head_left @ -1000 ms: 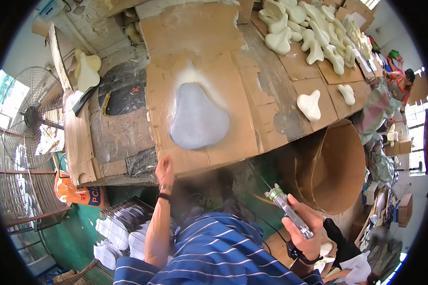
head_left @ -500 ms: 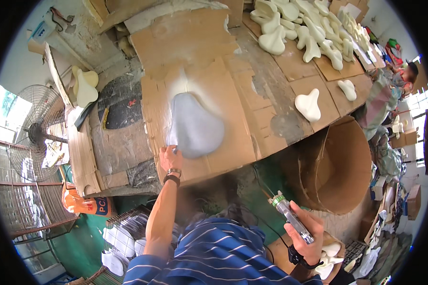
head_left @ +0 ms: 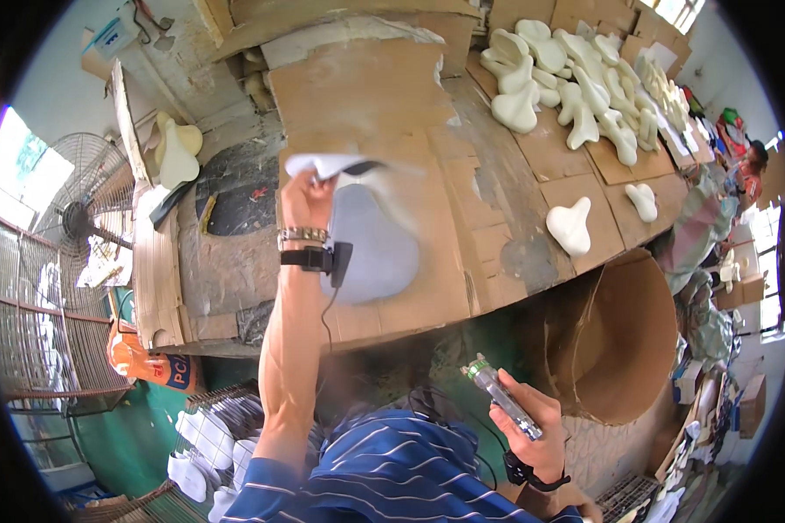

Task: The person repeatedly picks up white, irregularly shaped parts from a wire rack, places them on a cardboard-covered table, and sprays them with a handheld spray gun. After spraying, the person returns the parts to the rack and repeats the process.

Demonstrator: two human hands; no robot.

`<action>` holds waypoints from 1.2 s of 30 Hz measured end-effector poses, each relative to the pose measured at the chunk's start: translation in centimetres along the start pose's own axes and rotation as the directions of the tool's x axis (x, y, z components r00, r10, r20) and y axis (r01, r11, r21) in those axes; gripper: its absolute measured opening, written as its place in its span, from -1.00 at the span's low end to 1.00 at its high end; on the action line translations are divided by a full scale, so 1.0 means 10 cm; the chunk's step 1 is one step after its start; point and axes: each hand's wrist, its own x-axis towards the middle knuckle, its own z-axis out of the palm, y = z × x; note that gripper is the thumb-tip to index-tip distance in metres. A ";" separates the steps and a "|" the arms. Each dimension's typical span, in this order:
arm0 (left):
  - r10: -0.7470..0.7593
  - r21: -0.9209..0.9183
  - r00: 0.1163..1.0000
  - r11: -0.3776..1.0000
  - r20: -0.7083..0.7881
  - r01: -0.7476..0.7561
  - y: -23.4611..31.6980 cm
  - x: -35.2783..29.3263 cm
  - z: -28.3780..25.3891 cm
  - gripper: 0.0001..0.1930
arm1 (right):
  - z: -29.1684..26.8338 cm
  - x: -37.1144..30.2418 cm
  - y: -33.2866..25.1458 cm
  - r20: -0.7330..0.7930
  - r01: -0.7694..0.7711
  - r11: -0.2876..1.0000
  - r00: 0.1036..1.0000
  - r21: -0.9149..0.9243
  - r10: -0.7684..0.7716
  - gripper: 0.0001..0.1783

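My left hand (head_left: 308,202) reaches over the bench and grips the edge of a bicycle-saddle base (head_left: 318,164), a thin plate pale on top with a dark part below. It is tilted above the cardboard and its right end is blurred. Under it lies a grey saddle-shaped patch (head_left: 372,248); I cannot tell whether this is a second plate or sprayed cardboard. Down at the right, in front of my body, my right hand (head_left: 536,433) is closed around a spray gun (head_left: 501,397) with a green ring, its front end toward the bench.
Cream saddle-shaped foam pads (head_left: 576,87) are heaped at the far right, with two single pads (head_left: 569,227) nearer. A large cardboard drum (head_left: 624,340) stands beyond the bench's right front edge. At left are a fan (head_left: 74,213) and a wire rack (head_left: 205,436) of pale plates.
My left hand has moved forward, lifting the saddle base off the grey shape and tilting it. My right hand has shifted slightly left with the spray gun. The whole view has shifted a little.
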 end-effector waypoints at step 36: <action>0.624 0.144 -0.108 0.008 -0.774 -0.990 2.02 -6.20 -4.37 -0.40 | 2.45 0.37 -1.28 0.904 0.530 0.848 0.373 -0.025 -0.207 -0.43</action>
